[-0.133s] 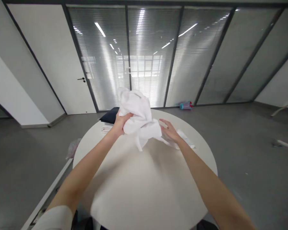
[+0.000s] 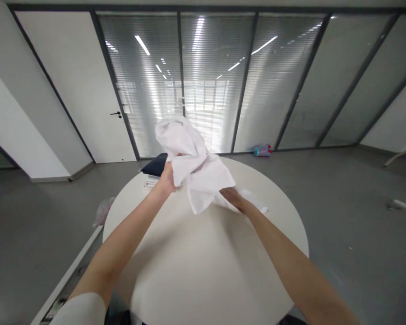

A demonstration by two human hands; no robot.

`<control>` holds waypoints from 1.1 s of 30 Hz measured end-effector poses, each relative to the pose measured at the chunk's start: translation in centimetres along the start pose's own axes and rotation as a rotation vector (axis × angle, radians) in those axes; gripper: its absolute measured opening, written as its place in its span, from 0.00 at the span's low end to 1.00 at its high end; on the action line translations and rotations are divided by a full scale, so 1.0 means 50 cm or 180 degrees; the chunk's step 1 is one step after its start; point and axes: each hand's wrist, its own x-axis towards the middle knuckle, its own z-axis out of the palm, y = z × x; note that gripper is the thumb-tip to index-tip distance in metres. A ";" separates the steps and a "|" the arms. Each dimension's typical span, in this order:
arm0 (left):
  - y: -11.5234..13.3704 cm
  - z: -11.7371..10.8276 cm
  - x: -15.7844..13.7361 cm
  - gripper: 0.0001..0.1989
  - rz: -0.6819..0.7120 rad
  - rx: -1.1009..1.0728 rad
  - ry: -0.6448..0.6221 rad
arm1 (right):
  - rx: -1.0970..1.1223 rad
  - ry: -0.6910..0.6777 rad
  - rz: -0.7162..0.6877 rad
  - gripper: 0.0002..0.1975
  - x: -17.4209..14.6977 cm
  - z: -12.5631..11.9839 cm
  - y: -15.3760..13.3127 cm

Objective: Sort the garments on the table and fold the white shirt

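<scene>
A crumpled white cloth (image 2: 196, 164) is held up above the round white table (image 2: 203, 262), its lower corner hanging loose. My left hand (image 2: 169, 175) is closed on the cloth's left side, partly covered by its folds. Beneath the cloth's right edge is my right hand (image 2: 232, 197), blurred, its fingers mostly hidden; whether it grips the fabric I cannot tell. More white fabric (image 2: 255, 201) lies on the table just behind that hand.
Folded dark navy fabric (image 2: 154, 165) rests on a folded off-white stack (image 2: 150, 183) at the table's far left. On the floor stand a pink-and-blue container (image 2: 262, 150) by the glass wall and a clear plastic bag (image 2: 103, 211) left of the table.
The cloth has risen slightly to the left and spread out more. My right hand has moved a little left and down, from spread fingers beside the cloth to beneath its edge.
</scene>
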 end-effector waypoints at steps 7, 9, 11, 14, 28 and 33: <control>-0.092 -0.029 -0.009 0.43 0.1892 0.2362 0.0179 | 0.1747 0.0329 0.0369 0.38 0.021 0.006 -0.091; -0.137 -0.027 -0.034 0.41 0.1849 0.2974 -0.0002 | 0.2919 0.0048 0.0573 0.42 0.013 0.006 -0.126; -0.176 -0.016 -0.065 0.44 0.1735 0.3381 -0.0355 | 0.3906 -0.0163 0.0858 0.38 0.001 0.015 -0.153; -0.207 -0.006 -0.100 0.51 0.1584 0.3577 -0.1170 | 0.4202 0.0315 0.1213 0.24 -0.006 0.034 -0.172; -0.054 -0.251 0.025 0.12 0.1779 0.3886 -0.0236 | -0.1528 0.0856 -0.0153 0.25 0.179 -0.042 -0.176; -0.003 -0.340 0.076 0.26 0.1273 0.5318 -0.0160 | -0.1748 -0.1071 0.0073 0.42 0.179 -0.015 -0.146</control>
